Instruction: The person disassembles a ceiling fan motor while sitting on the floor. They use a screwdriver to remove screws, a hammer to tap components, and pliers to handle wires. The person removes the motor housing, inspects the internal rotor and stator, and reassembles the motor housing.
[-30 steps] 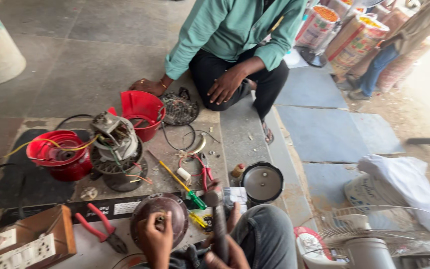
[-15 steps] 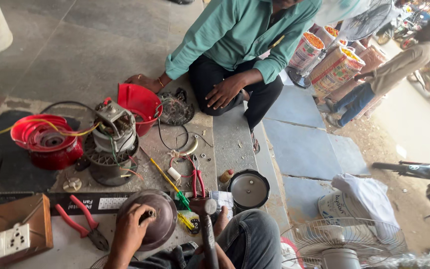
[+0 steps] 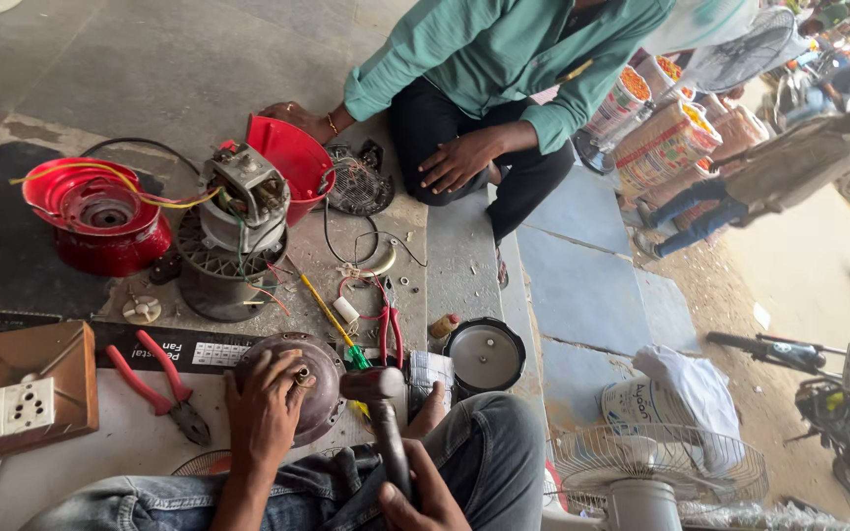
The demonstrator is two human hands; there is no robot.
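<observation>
Left hand (image 3: pixel 266 408): fingers spread and pressed on the round brown motor housing (image 3: pixel 319 379) at the near edge of the floor slab | Right hand (image 3: pixel 423 492): clamped on the hammer (image 3: pixel 382 413) handle, head just beside the housing | Nearby: red pliers (image 3: pixel 157 382) left of the housing, black lid (image 3: pixel 484 355) right.

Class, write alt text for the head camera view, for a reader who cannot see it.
A seated person's left hand steadies a round brown motor housing while the right hand grips a hammer beside it. Red-handled pliers, a stripped motor and a red casing lie around; another person in a green shirt sits opposite.
</observation>
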